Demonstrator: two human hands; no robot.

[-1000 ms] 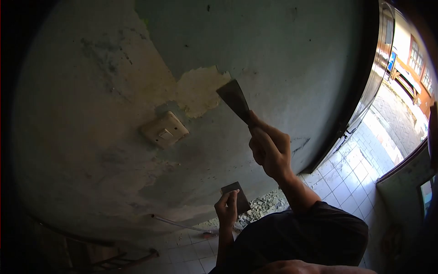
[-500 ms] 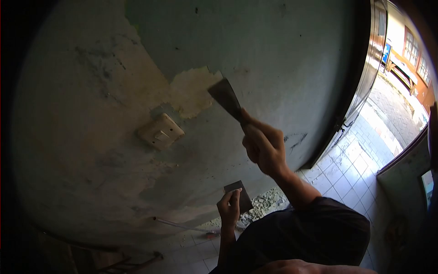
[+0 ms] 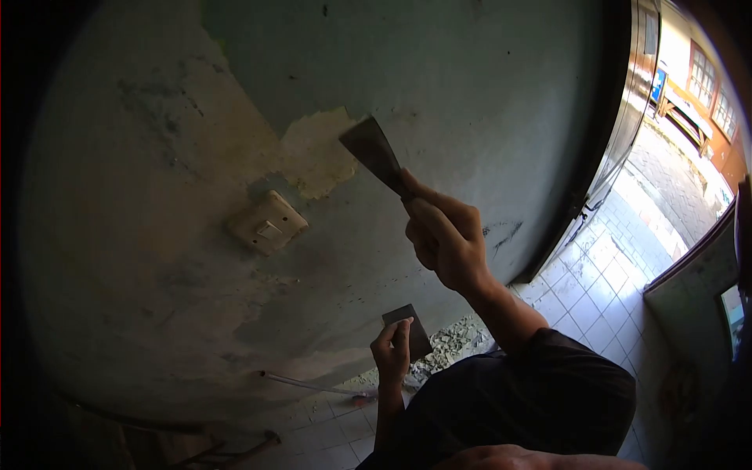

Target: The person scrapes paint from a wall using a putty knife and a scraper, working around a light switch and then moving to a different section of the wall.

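My right hand (image 3: 448, 235) is closed round the handle of a paint scraper (image 3: 374, 155), its wide dark blade angled up and to the left. The blade's edge overlaps the right border of a pale, bare patch (image 3: 317, 153) in the green painted wall (image 3: 439, 86). Lower down, my left hand (image 3: 392, 350) pinches a dark rectangular plate (image 3: 413, 333) between thumb and fingers. A cream light switch (image 3: 269, 224) sits on the wall below and left of the patch.
Paint flakes and rubble (image 3: 450, 346) lie along the foot of the wall. A thin pale rod (image 3: 313, 385) is near the floor at lower left. White floor tiles (image 3: 583, 305) lead to an open door (image 3: 619, 133) on the right, with paving and a building outside.
My right hand and the scraper have shifted slightly up and left along the patch's edge. The whole view has also moved a little. My left hand keeps its hold on the plate.
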